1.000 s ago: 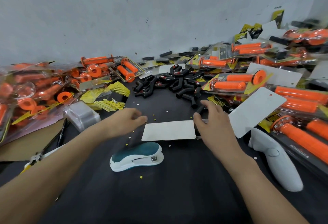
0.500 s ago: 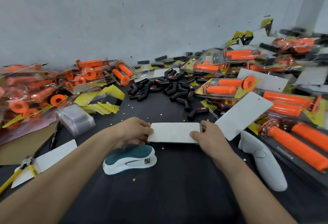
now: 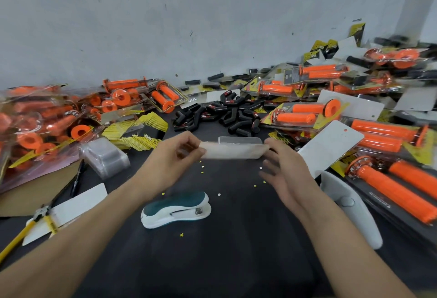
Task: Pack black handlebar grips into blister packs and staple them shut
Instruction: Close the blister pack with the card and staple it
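A white backing card (image 3: 233, 151) with a clear blister behind it is lifted off the black table, tilted edge-up. My left hand (image 3: 175, 156) pinches its left end. My right hand (image 3: 283, 167) touches its right end with the fingers spread and blurred. A pile of short black handlebar grips (image 3: 220, 113) lies just beyond the card. A white and teal stapler (image 3: 176, 209) rests on the table below my hands, apart from both.
Packed orange grips (image 3: 300, 117) fill the right side and more heap at the left (image 3: 42, 120). A stack of clear blisters (image 3: 105, 157) sits left. A white tool (image 3: 350, 205) and a loose white card (image 3: 331, 146) lie right. Yellow-handled pliers (image 3: 26, 229) lie front left.
The card lay flat on the table between my hands; both hands have raised it and tipped it up. The camera view has shifted slightly.
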